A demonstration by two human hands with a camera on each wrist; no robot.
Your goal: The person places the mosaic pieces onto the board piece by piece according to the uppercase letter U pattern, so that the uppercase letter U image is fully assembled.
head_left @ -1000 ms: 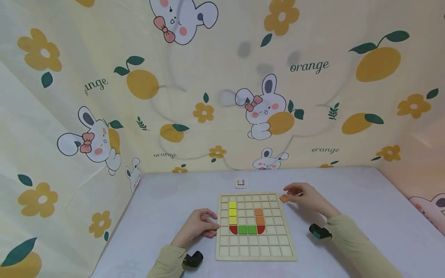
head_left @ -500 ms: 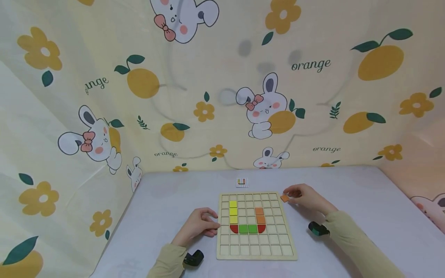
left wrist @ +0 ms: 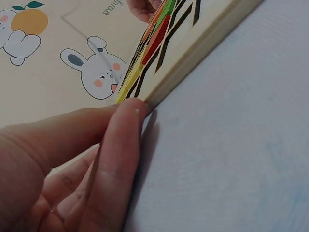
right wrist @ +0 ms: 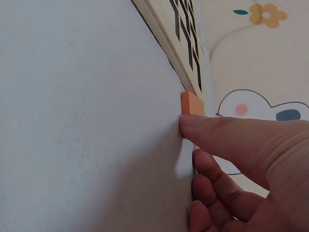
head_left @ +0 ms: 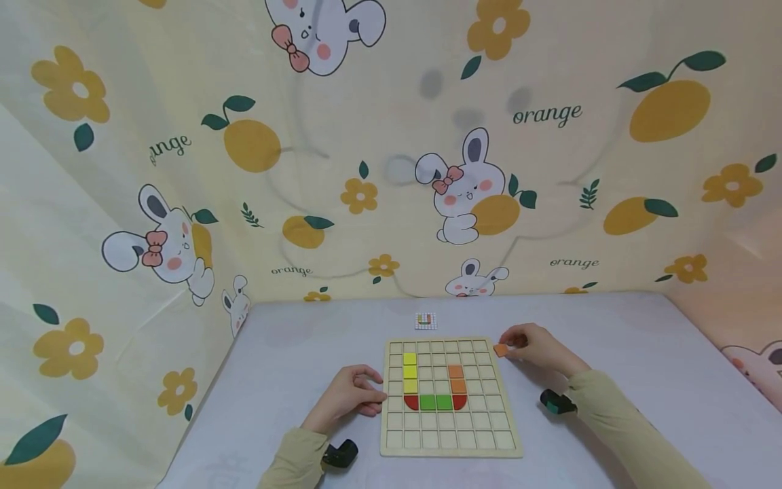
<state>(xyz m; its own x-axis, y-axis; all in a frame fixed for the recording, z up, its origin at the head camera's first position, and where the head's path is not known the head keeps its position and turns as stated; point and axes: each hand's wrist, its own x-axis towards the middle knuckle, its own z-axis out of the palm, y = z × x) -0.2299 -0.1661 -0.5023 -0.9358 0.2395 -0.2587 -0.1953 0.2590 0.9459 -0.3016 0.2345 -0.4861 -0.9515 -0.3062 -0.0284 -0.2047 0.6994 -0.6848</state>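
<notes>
A wooden grid board (head_left: 482,440) lies on the table. On it, yellow tiles (head_left: 410,372) form a left column, two orange tiles (head_left: 457,379) a right one. Two green tiles (head_left: 436,403) sit between two red rounded tiles (head_left: 412,403) below. My left hand (head_left: 347,394) rests against the board's left edge; in the left wrist view its thumb (left wrist: 120,150) touches the rim. Just off the board's far right corner, my right hand (head_left: 537,346) pinches a loose orange tile (right wrist: 192,104), close to the rim. The fingers behind that tile are partly hidden.
A small card (head_left: 425,321) with a printed coloured grid pattern lies behind the board. Dark wrist devices (head_left: 339,454) are worn at both sleeves. A printed cloth (head_left: 366,136) with rabbits and oranges rises behind the white table (head_left: 293,339).
The orange tile has turned very slightly in my right hand, and the right forearm has shifted a little left. My left hand and the tiles on the board stay in place.
</notes>
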